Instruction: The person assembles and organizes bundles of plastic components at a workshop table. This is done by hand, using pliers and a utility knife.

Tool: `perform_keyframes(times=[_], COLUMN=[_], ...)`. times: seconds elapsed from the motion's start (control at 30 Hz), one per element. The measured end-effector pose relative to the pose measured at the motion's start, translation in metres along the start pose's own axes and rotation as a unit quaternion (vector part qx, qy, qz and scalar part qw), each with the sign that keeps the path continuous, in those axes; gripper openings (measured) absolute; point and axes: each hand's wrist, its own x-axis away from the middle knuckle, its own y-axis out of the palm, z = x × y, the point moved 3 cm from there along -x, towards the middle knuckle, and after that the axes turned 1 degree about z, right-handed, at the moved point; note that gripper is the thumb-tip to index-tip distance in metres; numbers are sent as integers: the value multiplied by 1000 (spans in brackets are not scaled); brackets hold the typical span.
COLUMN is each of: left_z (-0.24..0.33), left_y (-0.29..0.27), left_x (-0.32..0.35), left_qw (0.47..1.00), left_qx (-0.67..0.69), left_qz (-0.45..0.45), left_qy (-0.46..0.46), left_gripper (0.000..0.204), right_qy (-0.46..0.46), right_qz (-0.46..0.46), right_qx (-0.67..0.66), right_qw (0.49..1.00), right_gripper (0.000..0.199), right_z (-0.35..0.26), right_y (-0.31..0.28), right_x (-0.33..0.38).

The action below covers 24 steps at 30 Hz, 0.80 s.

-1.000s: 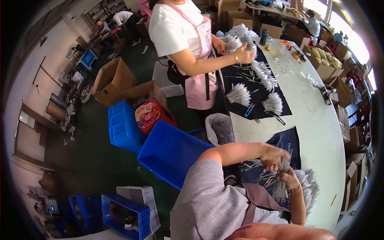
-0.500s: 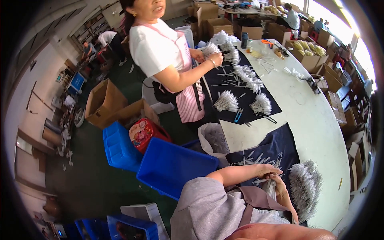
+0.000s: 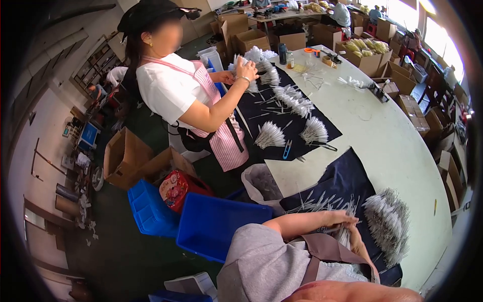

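Observation:
A bundle of thin white wire-stemmed brushes [image 3: 343,236] stands bunched in front of my chest. My right hand [image 3: 356,240] is wrapped round its side. From the left, my left hand [image 3: 343,218] reaches across the top of the bundle, fingers closed among the wire ends; the exact pieces in them are hard to make out. Loose brushes [image 3: 314,202] lie on the dark blue cloth [image 3: 347,173] just beyond my hands. A big pile of similar brushes [image 3: 386,224] sits to the right of my right hand.
Across the table's left side, a co-worker in a striped apron [image 3: 221,141] handles a brush bundle over another dark cloth [image 3: 322,133]. Blue-handled snips [image 3: 287,149] lie there beside fanned bundles. A blue bin [image 3: 221,221], a white sack [image 3: 259,183] and cartons [image 3: 126,156] stand left of the table.
The view has shifted, so the table and co-worker sit further left. The co-worker's hands have lifted a bundle closer. My hands stay at the bundle, with my left fingers shifted slightly across its top.

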Motion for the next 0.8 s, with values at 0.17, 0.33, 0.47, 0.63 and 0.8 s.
perform_keyframes(times=[0.17,0.33,0.47,0.63,0.8], left_z=[29,44,24,16,26], left_y=[-35,-13,-29,-37,-14], left_x=[-43,-16,29,24,8], left_qw=[975,988,992,970,980], left_qx=[168,46,101,209,177], left_qz=[60,53,-28,-124,-73], left_qy=[133,139,64,12,60], left_gripper=[11,22,69,59,35], right_qy=[-60,-101,-1,58,-7], right_qz=[11,7,-12,-52,-24], right_qx=[48,-58,-13,-14,112], right_qw=[997,993,1000,997,993], right_gripper=[21,22,20,19,37], right_z=[-47,-27,-10,-13,-23], right_y=[40,47,46,64,73], right_x=[-27,-12,-9,-6,16])
